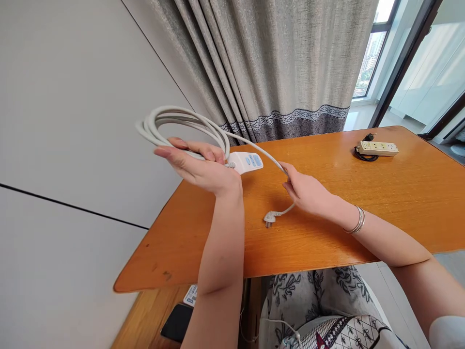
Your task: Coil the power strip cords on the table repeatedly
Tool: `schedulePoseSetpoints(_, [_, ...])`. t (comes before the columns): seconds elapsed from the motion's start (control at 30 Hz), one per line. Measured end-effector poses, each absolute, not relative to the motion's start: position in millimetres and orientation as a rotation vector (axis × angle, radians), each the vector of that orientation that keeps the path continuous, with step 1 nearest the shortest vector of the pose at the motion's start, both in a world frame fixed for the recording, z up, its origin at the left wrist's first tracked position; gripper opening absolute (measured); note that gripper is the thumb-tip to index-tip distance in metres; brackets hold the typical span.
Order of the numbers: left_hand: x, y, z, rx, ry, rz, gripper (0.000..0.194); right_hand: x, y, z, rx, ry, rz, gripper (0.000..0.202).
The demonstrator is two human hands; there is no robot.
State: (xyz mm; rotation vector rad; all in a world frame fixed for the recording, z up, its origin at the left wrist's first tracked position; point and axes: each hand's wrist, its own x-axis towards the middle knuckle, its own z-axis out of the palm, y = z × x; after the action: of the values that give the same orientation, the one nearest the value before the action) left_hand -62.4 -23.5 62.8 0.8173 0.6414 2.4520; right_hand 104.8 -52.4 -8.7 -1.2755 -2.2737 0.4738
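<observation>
White cord [209, 125] lies in several loose loops across my left hand [203, 165], which I hold raised, wrist bent to the left, fingers curled lightly about the coil; my right hand [305, 192] reaches in from the right, pinching a single run of that cord between thumb and fingers; the cord looks smooth and round, sloping down from the coil to this pinch; below and left of the pinch dangles its plug [270, 218], prongs downward, over the wooden table [327, 160]; just right of my left wrist is a white socket block [241, 163] with pale-blue panels [253, 160], partly hidden by that wrist; the marks on them are too small for me to read; beyond my right hand lies a cream power strip [381, 149], its lettering likewise unreadable.
</observation>
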Motion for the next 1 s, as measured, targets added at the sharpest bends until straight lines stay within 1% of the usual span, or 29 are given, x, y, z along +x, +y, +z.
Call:
schedulePoseSetpoints(0.1, [-64.3,-23.5,65.3,0.805,0.640,2.469,0.047,101.4,-61.5,-3.9,-1.252,-2.329,0.262,0.055])
schedulePoseSetpoints(0.27, [-63.2,-19.6,61.4,0.915,0.656,2.340,0.051,105.0,-74.6,5.6,-1.133,-2.486,0.010,0.051])
schedulePoseSetpoints(0.37, [-50.2,-15.7,51.5,0.866,0.595,2.303,0.046,109.5,-82.1,11.0,-1.021,-2.554,-0.125,0.049])
schedulePoseSetpoints(0.43, [-39.7,-15.8,43.3,0.955,0.551,2.203,0.040,113.2,-85.9,14.7,-0.917,-2.584,-0.173,0.047])
schedulePoseSetpoints(0.57, [-27.3,-22.5,32.1,1.172,0.534,1.782,0.030,124.4,-89.0,25.3,-0.699,-2.569,-0.149,0.036])
schedulePoseSetpoints(0.63, [-26.1,-26.5,31.1,1.144,0.554,1.559,0.031,132.0,-88.4,32.1,-0.615,-2.517,-0.074,0.032])
schedulePoseSetpoints(0.7, [-26.2,-29.7,31.2,1.093,0.571,1.408,0.032,140.0,-87.1,39.0,-0.578,-2.433,0.029,0.030])
schedulePoseSetpoints(0.77, [-26.6,-32.1,30.0,1.114,0.566,1.312,0.033,147.3,-86.1,45.3,-0.582,-2.344,0.131,0.028])
schedulePoseSetpoints(0.87, [-26.6,-34.4,25.4,1.337,0.520,1.134,0.039,156.3,-84.8,52.7,-0.646,-2.240,0.217,0.021])
schedulePoseSetpoints(0.93, [-25.6,-35.3,22.6,1.499,0.481,1.005,0.045,161.6,-82.9,56.3,-0.736,-2.175,0.207,0.017])
schedulePoseSetpoints(1.0, [-24.0,-36.4,21.8,1.590,0.447,0.890,0.049,167.1,-79.4,59.1,-0.816,-2.104,0.159,0.018])
